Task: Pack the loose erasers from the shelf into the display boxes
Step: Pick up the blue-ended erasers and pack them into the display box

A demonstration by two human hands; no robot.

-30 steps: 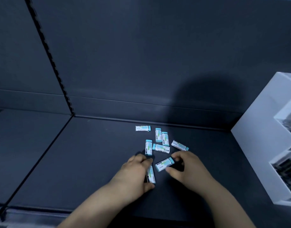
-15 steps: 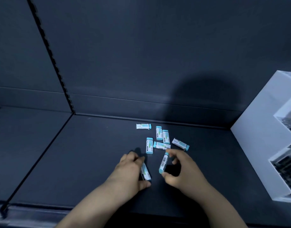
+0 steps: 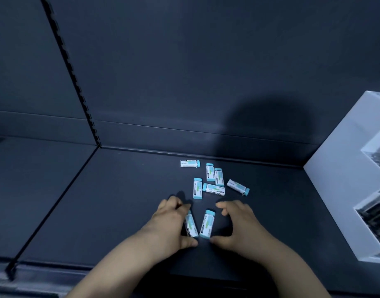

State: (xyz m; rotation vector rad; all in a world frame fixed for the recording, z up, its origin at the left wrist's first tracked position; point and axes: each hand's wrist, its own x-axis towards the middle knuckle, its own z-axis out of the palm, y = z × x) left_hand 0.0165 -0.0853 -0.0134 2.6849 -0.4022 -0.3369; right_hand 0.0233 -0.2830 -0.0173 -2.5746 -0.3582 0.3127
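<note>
Eight small white-and-blue rectangular erasers (image 3: 210, 172) counted on my dark shelf (image 3: 120, 211); left hand (image 3: 169, 224) grips one, right hand (image 3: 238, 226) cups beside another, contact unclear.

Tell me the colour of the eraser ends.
Light blue; the head view shows it best, on the nearest eraser.

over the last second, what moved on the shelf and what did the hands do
The right hand turned its eraser from a slant to point away from the person and laid it flat beside the second eraser, which the left hand kept holding. Whether the right grip is still on its eraser I cannot tell. The six loose erasers behind and the display box stayed put.
</note>
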